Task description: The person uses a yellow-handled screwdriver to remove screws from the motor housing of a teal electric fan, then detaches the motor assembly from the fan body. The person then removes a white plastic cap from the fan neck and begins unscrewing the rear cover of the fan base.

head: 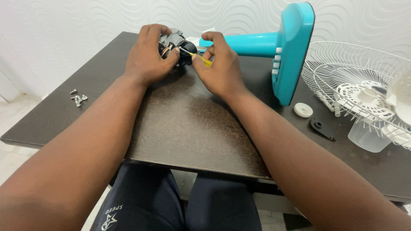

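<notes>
Left hand (147,55) clasps the fan motor (174,42) at the dark table's (192,124) far edge, beside the teal stand (274,47), while right hand (220,70) pinches a yellow-handled screwdriver (198,57) against it: apparently a screw-turning step, requiring a steady, aligned tip.

Dark brown wooden table (188,128), matte top with visible grain and light scuffs, front edge slightly worn, fills most of the view. Behind it a white wall (77,25) covered in embossed wavy, concentric-curve pattern, running the full width. Floor (17,162) at lower left is pale tile, cream to light beige, with faint joint lines; a bit more shows under the table edge at lower right. Light is soft, even and bright, no hard shadows, slight sheen on the tabletop. No window in view.
</notes>
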